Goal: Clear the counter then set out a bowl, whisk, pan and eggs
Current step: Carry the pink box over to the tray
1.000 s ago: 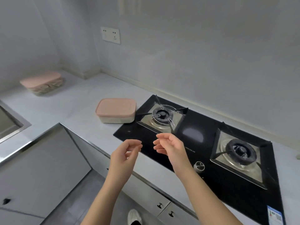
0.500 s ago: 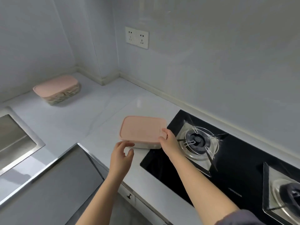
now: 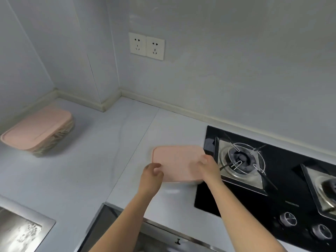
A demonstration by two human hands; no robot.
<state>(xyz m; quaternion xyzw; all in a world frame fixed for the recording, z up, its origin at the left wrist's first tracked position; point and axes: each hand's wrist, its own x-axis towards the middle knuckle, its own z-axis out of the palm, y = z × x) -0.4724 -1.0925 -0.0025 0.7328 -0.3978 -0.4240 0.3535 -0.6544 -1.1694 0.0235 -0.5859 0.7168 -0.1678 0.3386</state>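
Note:
A square container with a pink lid point(image 3: 177, 161) sits on the white counter point(image 3: 101, 160) just left of the black gas hob point(image 3: 272, 179). My left hand point(image 3: 151, 176) grips its near left edge, thumb on the lid. My right hand point(image 3: 209, 169) grips its right edge, fingers curled over the lid's rim. The container's underside is hidden, so I cannot tell whether it is lifted. A second pink-lidded container point(image 3: 38, 130) stands at the far left by the wall.
A steel sink point(image 3: 20, 231) is at the lower left. Two burners point(image 3: 240, 160) and two knobs point(image 3: 288, 219) are on the hob. A double wall socket point(image 3: 146, 46) is above the counter. Cabinet fronts with a drawer handle point(image 3: 178, 240) run below the counter edge.
Both hands reached from in front of the hob to the near pink-lidded container and took hold of its sides. My view swung left and moved closer.

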